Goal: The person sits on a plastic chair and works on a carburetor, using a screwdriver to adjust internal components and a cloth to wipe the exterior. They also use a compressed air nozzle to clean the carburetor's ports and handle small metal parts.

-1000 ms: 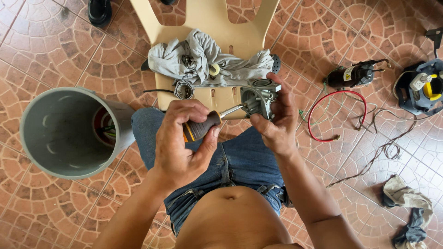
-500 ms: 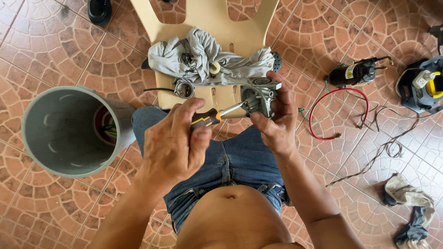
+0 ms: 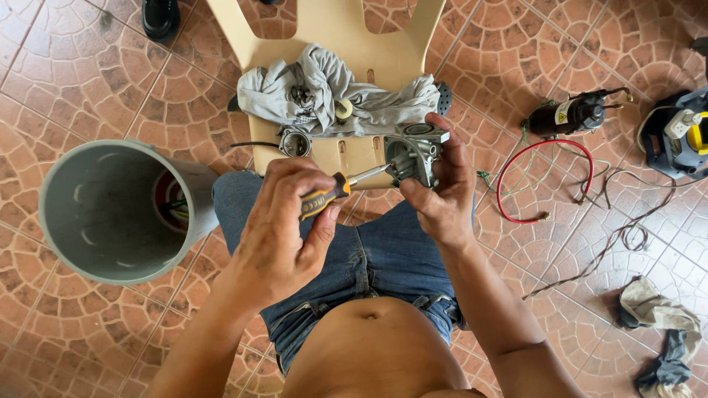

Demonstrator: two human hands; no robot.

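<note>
- My left hand [image 3: 284, 232] is wrapped tight around the screwdriver [image 3: 328, 197], its black and yellow handle in my fist, above my lap.
- My right hand [image 3: 441, 193] grips the grey metal part [image 3: 411, 153] from the side; the screwdriver's tip sits against it.
- To my left stands a wide grey pipe [image 3: 96, 254], open end up, with red and other wires [image 3: 173, 206] down inside.
- Beyond, the tan plastic chair [image 3: 346, 29] carries a crumpled grey cloth [image 3: 317, 92] and a small round metal piece [image 3: 295, 142].
- A red wire loop [image 3: 509, 180] lies on the tiled floor to my right.
</note>
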